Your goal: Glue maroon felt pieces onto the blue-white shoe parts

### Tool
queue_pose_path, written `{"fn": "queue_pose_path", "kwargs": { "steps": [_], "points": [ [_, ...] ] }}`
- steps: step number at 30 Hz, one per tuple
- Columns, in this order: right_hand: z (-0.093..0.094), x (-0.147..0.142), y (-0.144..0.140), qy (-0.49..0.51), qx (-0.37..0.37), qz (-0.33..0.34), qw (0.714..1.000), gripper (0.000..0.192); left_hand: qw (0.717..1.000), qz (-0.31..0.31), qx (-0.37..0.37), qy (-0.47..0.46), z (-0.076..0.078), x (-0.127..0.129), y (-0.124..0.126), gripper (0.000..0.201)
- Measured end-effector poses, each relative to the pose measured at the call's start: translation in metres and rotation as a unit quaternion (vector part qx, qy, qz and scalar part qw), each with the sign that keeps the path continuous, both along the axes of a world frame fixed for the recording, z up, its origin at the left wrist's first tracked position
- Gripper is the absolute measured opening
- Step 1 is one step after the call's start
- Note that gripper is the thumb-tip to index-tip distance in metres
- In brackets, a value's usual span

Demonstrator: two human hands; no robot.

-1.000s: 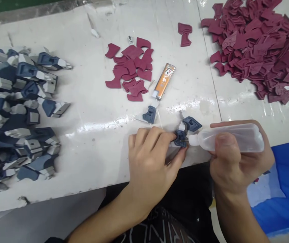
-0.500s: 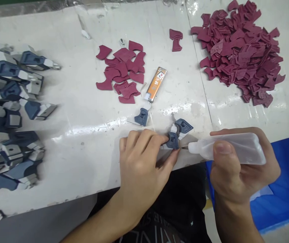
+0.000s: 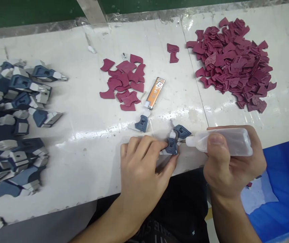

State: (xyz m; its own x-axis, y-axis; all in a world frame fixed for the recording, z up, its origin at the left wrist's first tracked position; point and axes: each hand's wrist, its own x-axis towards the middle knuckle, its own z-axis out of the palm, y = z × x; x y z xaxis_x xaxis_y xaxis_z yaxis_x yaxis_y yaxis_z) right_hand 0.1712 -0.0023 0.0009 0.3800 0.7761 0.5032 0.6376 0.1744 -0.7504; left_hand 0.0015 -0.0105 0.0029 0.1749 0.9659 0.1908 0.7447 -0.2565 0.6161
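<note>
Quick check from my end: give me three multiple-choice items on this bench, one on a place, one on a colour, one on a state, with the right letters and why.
1. Where does the big maroon pile lie?
A. far right of the table
B. near left edge
C. in the blue bin

2. What colour is the small piece that the left hand pins to the table?
A. maroon
B. dark blue
C. orange

3. How is the clear squeeze bottle held?
A. upright, with the nozzle pointing up
B. lying loose on the table
C. on its side in the right hand, with the nozzle at the piece

Answers: 1 A, the heap sits at the upper right; 2 B, it matches the blue parts nearby; 3 C, the fingers wrap it and the tip points left.
</note>
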Motion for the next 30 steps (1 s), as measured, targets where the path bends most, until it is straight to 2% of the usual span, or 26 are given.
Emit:
{"fn": "queue_pose_path", "kwargs": {
  "steps": [6,16,24,30],
  "points": [
    [-0.0017,-0.0032,0.0053,0.012,-0.006,0.000,1.000,0.013,1.000,-0.003,-0.006,-0.004,0.0015,-0.0003,0.0001,0.010],
    [-0.0077,-0.0028,0.0075,0.005,0.045,-0.017,0.999,0.017,1.000,0.003,-0.009,-0.006,0.0014,0.0001,-0.0002,0.013],
    [-0.0061,-0.0034,0.0035,0.024,-0.016,-0.001,1.000,0.019,1.000,0.008,-0.020,-0.007,0.0007,0.0014,0.0002,0.011],
    [-0.0040,-0.0030,0.0040,0.018,-0.009,-0.008,1.000,0.018,1.000,0.005,-0.018,-0.003,0.0019,0.0010,0.0005,0.013]
  ]
}}
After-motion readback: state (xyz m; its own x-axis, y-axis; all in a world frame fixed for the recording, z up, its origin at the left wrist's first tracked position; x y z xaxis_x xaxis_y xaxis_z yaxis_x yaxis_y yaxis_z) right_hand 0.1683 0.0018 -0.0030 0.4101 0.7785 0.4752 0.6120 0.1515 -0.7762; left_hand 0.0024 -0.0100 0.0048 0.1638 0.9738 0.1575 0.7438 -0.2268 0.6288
